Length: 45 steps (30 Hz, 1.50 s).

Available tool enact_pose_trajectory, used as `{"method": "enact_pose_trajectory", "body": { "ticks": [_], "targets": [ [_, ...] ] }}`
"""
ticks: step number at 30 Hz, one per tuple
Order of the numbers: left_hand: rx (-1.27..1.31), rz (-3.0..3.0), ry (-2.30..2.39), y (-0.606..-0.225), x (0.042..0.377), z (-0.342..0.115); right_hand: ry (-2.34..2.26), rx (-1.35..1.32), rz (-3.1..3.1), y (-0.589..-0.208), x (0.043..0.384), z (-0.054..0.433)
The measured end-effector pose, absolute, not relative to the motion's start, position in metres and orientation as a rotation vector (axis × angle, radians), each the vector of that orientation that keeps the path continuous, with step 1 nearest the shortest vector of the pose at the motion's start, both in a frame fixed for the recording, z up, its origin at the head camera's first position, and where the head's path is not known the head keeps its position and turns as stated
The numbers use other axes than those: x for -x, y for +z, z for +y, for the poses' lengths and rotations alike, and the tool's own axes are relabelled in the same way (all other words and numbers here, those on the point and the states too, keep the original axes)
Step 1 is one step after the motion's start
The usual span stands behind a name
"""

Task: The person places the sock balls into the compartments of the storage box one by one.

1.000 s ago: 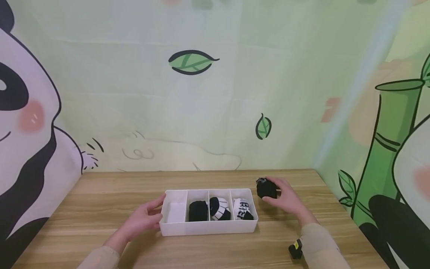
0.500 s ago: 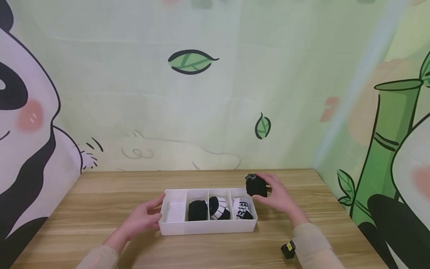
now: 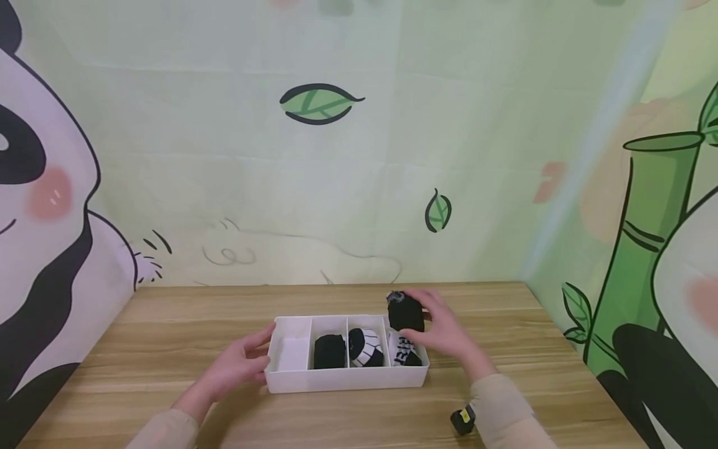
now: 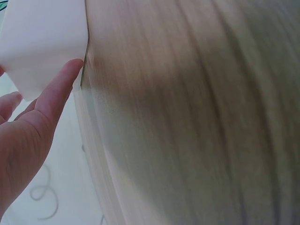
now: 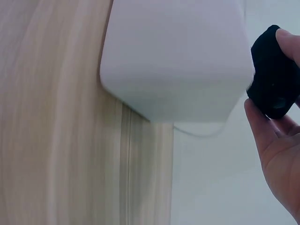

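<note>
While a rolled black sock (image 3: 405, 313) is gripped in the curled fingers of the right hand (image 3: 443, 329) above the right end of the white tray (image 3: 344, 380), near the tabletop's (image 3: 168, 337) far edge, the tray's left end is touched by the flat left hand (image 3: 235, 368). Being soft and light, the roll is best squeezed around its middle.

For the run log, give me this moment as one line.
right hand: grips black sock roll above tray's right end | left hand: rests on white tray left end | leftmost compartment: empty
</note>
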State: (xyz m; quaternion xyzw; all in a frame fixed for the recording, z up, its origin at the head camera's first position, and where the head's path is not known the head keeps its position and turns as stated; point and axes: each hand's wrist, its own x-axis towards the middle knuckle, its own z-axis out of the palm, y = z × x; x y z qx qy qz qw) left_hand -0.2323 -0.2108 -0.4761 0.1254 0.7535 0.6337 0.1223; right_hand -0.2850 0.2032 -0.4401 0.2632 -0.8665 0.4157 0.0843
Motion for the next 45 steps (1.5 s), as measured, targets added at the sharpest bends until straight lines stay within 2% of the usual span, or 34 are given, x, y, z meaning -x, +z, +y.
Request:
{"method": "enact_pose_trajectory", "body": {
  "ticks": [26,45],
  "targets": [
    [-0.339,2.220,1.846,-0.475,0.231,-0.210,1.337,-0.983,-2.554,-0.448,0.273,0.137],
    [-0.276,2.275,1.816,-0.475,0.231,-0.209,1.249,-1.009,-2.620,-0.449,0.265,0.098]
  ]
}}
